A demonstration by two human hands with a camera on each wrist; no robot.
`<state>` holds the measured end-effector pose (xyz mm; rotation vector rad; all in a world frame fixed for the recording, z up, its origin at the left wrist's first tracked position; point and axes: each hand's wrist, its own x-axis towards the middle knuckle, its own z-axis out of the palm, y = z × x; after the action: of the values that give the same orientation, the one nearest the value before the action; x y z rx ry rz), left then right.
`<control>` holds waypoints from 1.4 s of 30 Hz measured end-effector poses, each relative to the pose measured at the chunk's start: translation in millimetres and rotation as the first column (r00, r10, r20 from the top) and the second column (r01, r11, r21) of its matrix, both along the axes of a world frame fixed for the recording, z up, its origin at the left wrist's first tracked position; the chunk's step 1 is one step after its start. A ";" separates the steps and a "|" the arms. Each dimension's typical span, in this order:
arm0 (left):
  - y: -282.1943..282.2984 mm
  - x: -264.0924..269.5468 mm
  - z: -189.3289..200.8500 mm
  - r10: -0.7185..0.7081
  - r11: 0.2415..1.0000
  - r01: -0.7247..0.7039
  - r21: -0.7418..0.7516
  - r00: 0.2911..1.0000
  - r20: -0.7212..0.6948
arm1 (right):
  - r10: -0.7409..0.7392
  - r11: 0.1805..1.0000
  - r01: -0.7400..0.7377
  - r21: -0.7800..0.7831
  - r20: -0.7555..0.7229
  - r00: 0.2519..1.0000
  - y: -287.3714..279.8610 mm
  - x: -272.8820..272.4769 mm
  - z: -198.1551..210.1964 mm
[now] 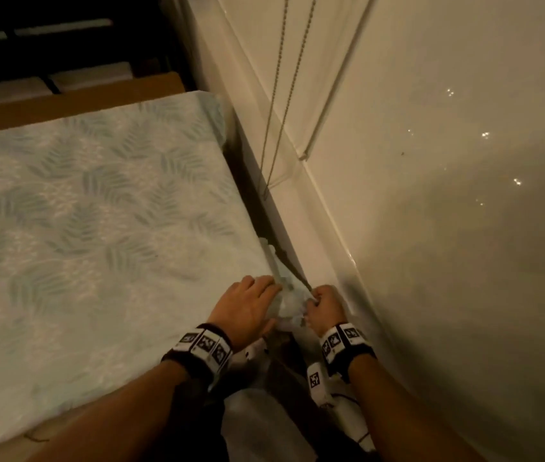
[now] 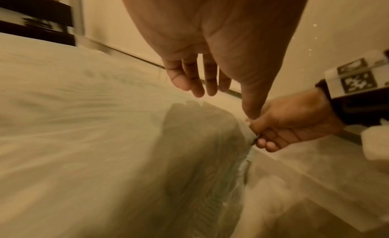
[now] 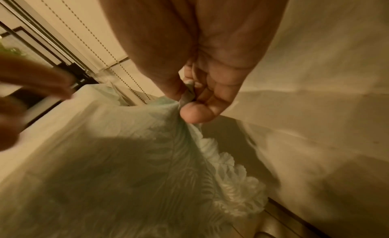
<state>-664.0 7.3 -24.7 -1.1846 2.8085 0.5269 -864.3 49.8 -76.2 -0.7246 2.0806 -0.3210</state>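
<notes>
A pale green sheet (image 1: pixel 97 211) with a leaf pattern covers the mattress, its gathered elastic edge bunched at the side nearest the wall. My right hand (image 1: pixel 322 303) pinches that bunched edge between thumb and fingers, plain in the right wrist view (image 3: pixel 189 100), and holds it up off the mattress side. My left hand (image 1: pixel 251 301) lies just left of it at the mattress edge. Its fingers (image 2: pixel 195 78) are straight and spread just above the sheet (image 2: pixel 84 142), holding nothing. The right hand (image 2: pixel 290 122) shows beside the left thumb.
A glossy cream wall (image 1: pixel 431 228) runs close along the mattress's right side, leaving a narrow dark gap (image 1: pixel 266 211). A bead chain (image 1: pixel 276 121) from a blind hangs into that gap. The wooden bed frame (image 1: pixel 64 98) and dark slats lie at the far end.
</notes>
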 end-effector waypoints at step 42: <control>137.9 325.4 -8.3 0.705 0.677 -0.735 0.041 0.663 0.254 | 0.830 -0.059 -0.998 -0.014 -0.556 -0.041 -23.1 65.9 45.9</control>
<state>-338.6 145.2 -32.9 -2.1659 1.9709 0.5569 -798.4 26.6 -30.4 -2.5651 1.1653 0.2799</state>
